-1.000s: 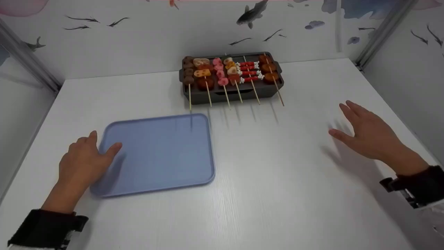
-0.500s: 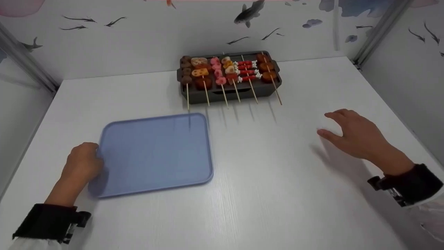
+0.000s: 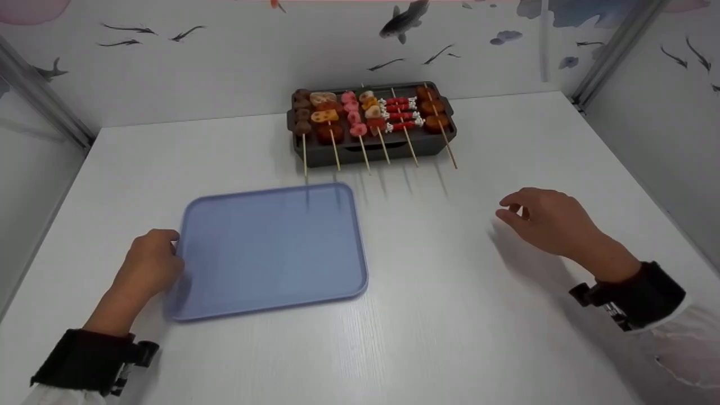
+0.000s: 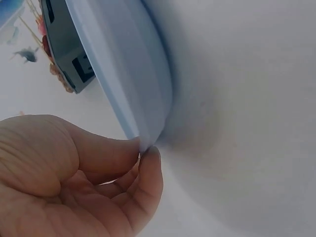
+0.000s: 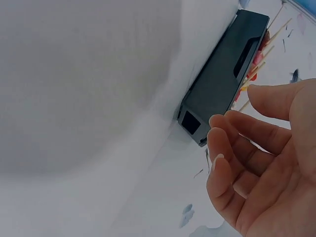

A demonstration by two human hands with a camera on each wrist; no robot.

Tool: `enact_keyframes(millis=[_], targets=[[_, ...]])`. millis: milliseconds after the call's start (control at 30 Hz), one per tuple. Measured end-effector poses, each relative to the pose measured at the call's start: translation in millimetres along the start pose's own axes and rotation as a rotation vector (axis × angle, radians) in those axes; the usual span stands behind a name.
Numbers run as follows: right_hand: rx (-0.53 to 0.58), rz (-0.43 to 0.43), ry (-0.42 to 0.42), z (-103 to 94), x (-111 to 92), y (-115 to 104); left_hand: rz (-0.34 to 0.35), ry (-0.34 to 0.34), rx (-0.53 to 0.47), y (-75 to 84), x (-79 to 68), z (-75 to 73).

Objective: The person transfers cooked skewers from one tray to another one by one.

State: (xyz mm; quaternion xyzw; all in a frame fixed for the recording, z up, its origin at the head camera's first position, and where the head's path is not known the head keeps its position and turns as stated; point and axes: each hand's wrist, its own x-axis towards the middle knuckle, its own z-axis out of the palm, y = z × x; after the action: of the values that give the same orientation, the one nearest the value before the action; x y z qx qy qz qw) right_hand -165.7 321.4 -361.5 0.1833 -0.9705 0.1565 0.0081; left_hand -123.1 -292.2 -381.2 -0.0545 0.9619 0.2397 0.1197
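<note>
A blue rectangular tray (image 3: 270, 253) lies on the white table, nothing on it. At its left edge my left hand (image 3: 151, 261) pinches the rim; the left wrist view shows thumb and fingertips meeting on the corner of the tray (image 4: 133, 64). Over the table's right side hovers my right hand (image 3: 554, 222), fingers loosely curled, holding nothing. In the right wrist view a gap shows between the thumb and fingers of that hand (image 5: 261, 153). Farther back stands a dark grill box (image 3: 371, 154) bearing several skewers of toy food (image 3: 354, 115), their sticks jutting out toward me.
The grill box stands close to the back wall (image 3: 225, 67), which is printed with fish and plants. Side walls with metal corner posts (image 3: 613, 53) bound the white table (image 3: 427, 337) on the left and right. A narrow strip of table separates tray and grill.
My left hand has come down, taken hold of the tray's left edge and slid the tray a little to the right. The right hand has moved left, its fingers drawing closer together.
</note>
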Motion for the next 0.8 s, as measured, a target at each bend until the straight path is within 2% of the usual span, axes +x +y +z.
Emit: enact_keyframes(millis=[233, 500, 800], targets=[[0.051, -0.044, 0.014, 10.5, 7.3, -15.8, 0.027, -0.012, 0.000, 13.5, -1.1, 5.5], [0.093, -0.038, -0.011, 19.7, 16.4, -34.4, 0.062, -0.024, -0.017, 32.1, -3.8, 12.9], [0.116, -0.089, -0.030, 29.6, 24.6, -53.9, 0.111, -0.056, -0.039, 54.4, -4.6, 21.4]])
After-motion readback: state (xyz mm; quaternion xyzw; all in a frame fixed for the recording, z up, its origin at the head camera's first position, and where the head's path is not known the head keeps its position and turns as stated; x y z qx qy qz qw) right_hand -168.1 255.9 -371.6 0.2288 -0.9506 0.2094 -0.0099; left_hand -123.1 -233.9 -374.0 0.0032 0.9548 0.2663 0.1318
